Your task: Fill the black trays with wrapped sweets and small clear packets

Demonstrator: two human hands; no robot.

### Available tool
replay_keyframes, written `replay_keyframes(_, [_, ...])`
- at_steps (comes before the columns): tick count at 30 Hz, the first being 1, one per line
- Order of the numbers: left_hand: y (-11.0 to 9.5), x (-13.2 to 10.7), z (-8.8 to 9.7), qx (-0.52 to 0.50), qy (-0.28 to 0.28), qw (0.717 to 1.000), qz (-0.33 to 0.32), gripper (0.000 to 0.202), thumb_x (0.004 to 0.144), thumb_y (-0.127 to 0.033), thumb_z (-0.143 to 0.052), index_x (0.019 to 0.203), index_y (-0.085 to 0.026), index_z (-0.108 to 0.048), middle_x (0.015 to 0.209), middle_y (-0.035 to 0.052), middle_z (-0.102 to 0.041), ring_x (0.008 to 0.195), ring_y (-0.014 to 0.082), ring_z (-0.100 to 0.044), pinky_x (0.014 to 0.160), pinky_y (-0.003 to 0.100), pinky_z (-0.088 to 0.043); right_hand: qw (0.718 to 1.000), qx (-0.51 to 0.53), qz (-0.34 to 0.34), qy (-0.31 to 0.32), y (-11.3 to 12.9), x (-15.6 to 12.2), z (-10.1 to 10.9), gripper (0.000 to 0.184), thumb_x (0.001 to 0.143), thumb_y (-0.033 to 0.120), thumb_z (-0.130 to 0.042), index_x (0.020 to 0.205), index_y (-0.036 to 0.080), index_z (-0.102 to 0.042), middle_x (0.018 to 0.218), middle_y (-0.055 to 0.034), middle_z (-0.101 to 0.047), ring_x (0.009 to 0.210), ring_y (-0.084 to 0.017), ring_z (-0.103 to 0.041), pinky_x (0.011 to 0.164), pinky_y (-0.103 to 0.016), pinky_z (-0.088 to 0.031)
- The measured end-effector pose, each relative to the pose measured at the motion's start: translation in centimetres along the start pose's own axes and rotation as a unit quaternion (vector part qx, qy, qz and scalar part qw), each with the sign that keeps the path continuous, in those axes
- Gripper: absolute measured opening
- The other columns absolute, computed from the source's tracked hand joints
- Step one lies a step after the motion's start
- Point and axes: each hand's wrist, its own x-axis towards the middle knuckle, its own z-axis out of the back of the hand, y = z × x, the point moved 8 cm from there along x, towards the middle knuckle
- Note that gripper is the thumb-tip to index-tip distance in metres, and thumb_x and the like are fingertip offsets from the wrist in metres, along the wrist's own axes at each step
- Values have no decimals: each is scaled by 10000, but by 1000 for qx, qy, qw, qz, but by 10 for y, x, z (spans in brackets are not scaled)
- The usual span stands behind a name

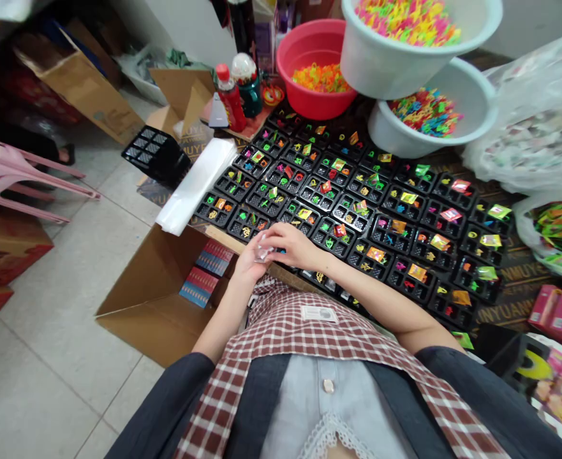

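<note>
In front of my waist, my left hand point(249, 264) is curled around some small whitish, shiny packets point(262, 250); what is in them is too small to tell. My right hand point(294, 246) meets it from the right, its fingertips pinching at the same packets. Just beyond both hands, rows of black compartment trays point(352, 210) cover the table. The trays hold small coloured plastic pieces, and many also hold a shiny little sachet point(376, 254). Some of the nearest trays are hidden by my hands and right forearm.
An open cardboard box point(137, 306) with small red and blue boxes stands lower left. Clear plastic bags point(197, 185) and stacked black trays point(156, 153) lie at the table's left end. A red basin point(309, 105) and white basins point(381, 70) of coloured pieces line the back.
</note>
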Motion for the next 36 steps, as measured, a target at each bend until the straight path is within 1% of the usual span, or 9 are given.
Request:
replay_keyframes(3, [6, -1, -8, -19, 11, 1000, 12, 91, 832, -187, -590, 753, -148, -615, 584, -26, -596, 411, 47, -481, 396, 152, -410, 999, 34, -7, -17, -1, -2, 1, 202, 934, 300, -538, 876, 221, -716, 901, -68, -651, 869, -183, -576, 793, -339, -463])
replay_keyframes(7, [3, -5, -9, -41, 32, 998, 24, 106, 824, -213, -564, 808, -135, -634, 647, 21, -653, 537, 114, -616, 492, 212, -528, 977, 155, -120, -84, -29, -4, 16, 248, 898, 402, -588, 845, 194, -712, 794, -39, -676, 737, -156, -608, 715, -297, -473])
replay_keyframes(12, [-21, -4, 18, -22, -9, 999, -27, 56, 744, -153, -631, 788, -134, -602, 583, 0, -605, 470, 81, -568, 322, 111, -291, 941, 203, -239, -127, -73, 7, 18, 342, 845, 502, -628, 789, 171, -689, 711, -19, -654, 648, -142, -558, 653, -280, -438])
replay_keyframes(16, [-54, -10, 47, -1, -60, 989, -136, 97, 734, -202, -660, 786, -140, -606, 572, -22, -587, 444, 64, -547, 314, 109, -254, 971, 68, -219, -68, -84, 27, -7, 279, 865, 404, -645, 699, 184, -691, 687, -19, -598, 715, -151, -505, 728, -299, -396])
replay_keyframes(20, [-63, -15, 57, 7, -48, 990, -131, 150, 750, -266, -639, 828, -139, -640, 650, 12, -646, 547, 101, -628, 390, 138, -402, 977, -18, -210, 8, -89, 33, -36, 217, 880, 315, -635, 716, 188, -699, 743, -44, -579, 807, -189, -496, 772, -333, -385])
replay_keyframes(24, [-59, -13, 51, 7, -16, 995, -94, 187, 759, -285, -615, 855, -131, -658, 717, 51, -684, 650, 149, -676, 452, 178, -476, 980, -58, -191, -17, -79, 33, -32, 154, 849, 340, -667, 880, 197, -716, 850, -71, -572, 875, -228, -502, 793, -371, -402])
replay_keyframes(27, [-52, -9, 40, 6, 15, 998, -67, 195, 810, -294, -581, 871, -126, -661, 740, 67, -693, 631, 146, -665, 457, 189, -481, 992, -19, -121, -35, -55, 41, -22, 284, 844, 408, -666, 1042, 205, -682, 938, -74, -566, 901, -221, -511, 812, -368, -421])
replay_keyframes(32, [-41, -1, 20, 10, 55, 998, -35, 212, 892, -309, -536, 889, -133, -654, 773, 62, -703, 530, 108, -611, 474, 211, -511, 994, -19, -85, 66, -32, 54, -30, 240, 781, 346, -738, 940, 179, -666, 908, -60, -548, 854, -196, -505, 767, -332, -425])
replay_keyframes(36, [-40, 2, 17, -5, 44, 998, -32, 204, 903, -305, -546, 893, -135, -657, 766, 54, -697, 545, 97, -616, 510, 193, -527, 988, 4, -143, 53, -38, 53, -29, 167, 748, 201, -732, 862, 175, -613, 858, -34, -575, 816, -172, -524, 738, -303, -426])
